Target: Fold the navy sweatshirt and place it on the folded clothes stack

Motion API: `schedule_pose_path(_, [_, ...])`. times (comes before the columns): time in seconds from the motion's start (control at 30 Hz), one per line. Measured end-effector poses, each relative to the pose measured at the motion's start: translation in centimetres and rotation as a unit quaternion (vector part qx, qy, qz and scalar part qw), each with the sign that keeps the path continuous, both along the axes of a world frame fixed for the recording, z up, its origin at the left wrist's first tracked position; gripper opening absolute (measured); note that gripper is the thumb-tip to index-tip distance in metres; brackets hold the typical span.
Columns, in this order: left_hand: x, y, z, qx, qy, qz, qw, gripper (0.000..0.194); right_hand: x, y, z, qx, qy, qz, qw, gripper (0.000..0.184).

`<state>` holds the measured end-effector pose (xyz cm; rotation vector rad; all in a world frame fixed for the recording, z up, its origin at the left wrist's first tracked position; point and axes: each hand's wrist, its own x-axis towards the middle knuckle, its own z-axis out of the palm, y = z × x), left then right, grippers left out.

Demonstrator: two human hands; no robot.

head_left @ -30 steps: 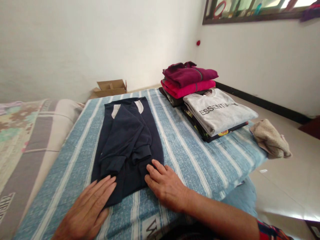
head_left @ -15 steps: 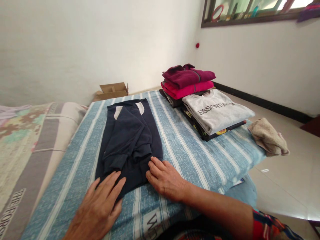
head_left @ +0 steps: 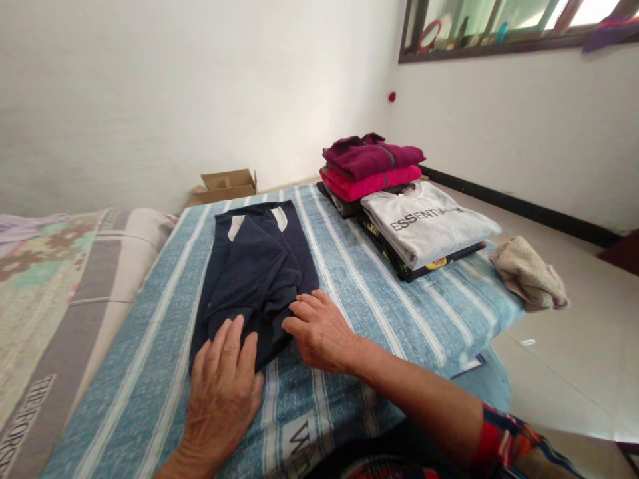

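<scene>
On the blue striped bedspread (head_left: 379, 293) a navy garment (head_left: 257, 273) lies folded lengthwise, its sleeves crossed over the middle and two pale patches showing near the far end. At its near hem both hands are pressed down: the left hand (head_left: 224, 389) lies flat with fingers spread over the near left corner of the cloth, palm partly on the bedspread, its grip wide open and holding nothing. Just beside it the right hand (head_left: 319, 329) rests on the near right edge, fingers curled a little and touching the hem by the sleeve cuff; whether that grip has pinched the cloth I cannot tell. A bright patterned sleeve (head_left: 504, 439) shows on the right forearm. Further along the bed, to the right, sits a stack of folded clothes: a grey shirt (head_left: 429, 223) printed with lettering on top of dark ones, and behind it a maroon top (head_left: 372, 158) over a pink one (head_left: 374, 183). Near the right-hand corner of the bed lies a crumpled beige cloth (head_left: 529, 273). Against the far wall an open cardboard box (head_left: 227, 183) stands on the floor, and to the left a patterned quilt (head_left: 44, 279) adjoins the bedspread
</scene>
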<state>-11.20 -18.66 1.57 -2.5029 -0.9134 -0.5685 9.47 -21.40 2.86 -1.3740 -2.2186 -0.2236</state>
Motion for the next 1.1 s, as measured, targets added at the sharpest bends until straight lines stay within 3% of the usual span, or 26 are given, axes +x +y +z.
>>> schedule_pose_path(0.23, [0.1, 0.1, 0.0, -0.025, 0.045, 0.049, 0.997, 0.039, 1.2, 0.9, -0.3, -0.016, 0.054, 0.053, 0.997, 0.020])
schedule_pose_path(0.37, [-0.5, 0.6, 0.1, -0.026, 0.082, 0.042, 0.995, 0.040, 2.0, 0.9, -1.2, -0.011, 0.081, 0.083, 0.993, 0.023])
schedule_pose_path(0.6, [-0.8, 1.0, 0.2, -0.057, 0.092, 0.047, 0.993, 0.045, 3.8, 1.6, -3.4, -0.017, 0.070, 0.073, 0.995, 0.056])
schedule_pose_path(0.77, [-0.8, 1.1, 0.5, -0.089, 0.093, 0.048, 0.991, 0.048, 4.0, 2.5, -4.1, -0.048, 0.042, 0.059, 0.996, 0.054])
schedule_pose_path(1.1, [-1.0, 0.5, 0.8, -0.084, 0.128, 0.051, 0.987, 0.051, 3.7, 3.6, -4.0, -0.125, 0.045, 0.131, 0.982, 0.056])
